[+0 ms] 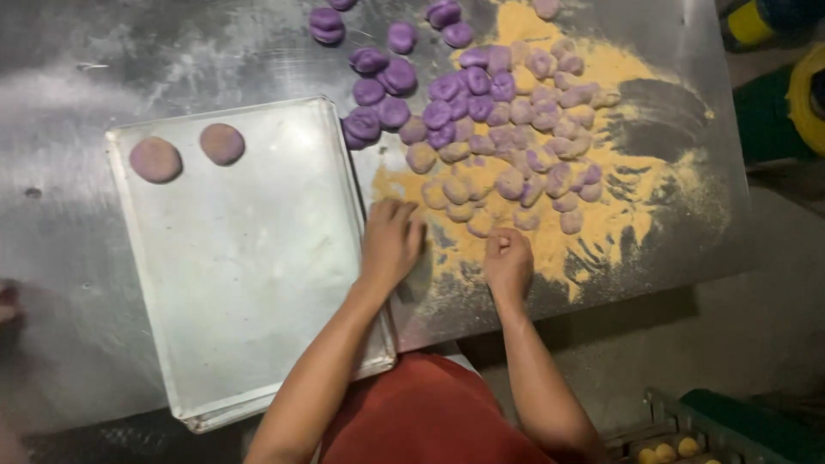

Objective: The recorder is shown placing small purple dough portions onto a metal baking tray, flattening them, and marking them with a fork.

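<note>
— Tray [258, 283], left side. What's logged?

— Two flattened discs [155, 160] in its far-left corner, purple dusted with yellow. The rest of the tray holds nothing, so by my count the work has barely begun.

— Your hands?

— My left hand [391, 242] lies palm down, fingers spread, on the steel table [103, 60] at the tray's right edge. It may be pressing a piece flat, but anything under it is covered. My right hand [508, 262] is curled into a loose fist on the yellow powder [636, 206]; whether it grips a piece I cannot tell.

— Stock remaining?

— Plenty. Bare purple dough balls [387, 82] toward the far left of the heap; coated balls [533, 163] on the powder just beyond my knuckles.

— Unclear items?

— More balls cut off at the far edge. A dark blur at the frame's left edge, unidentifiable. Yellow and green objects [803, 94] at the right edge, partly out of frame. A crate of small yellow rounds [666, 448], lower right.
</note>
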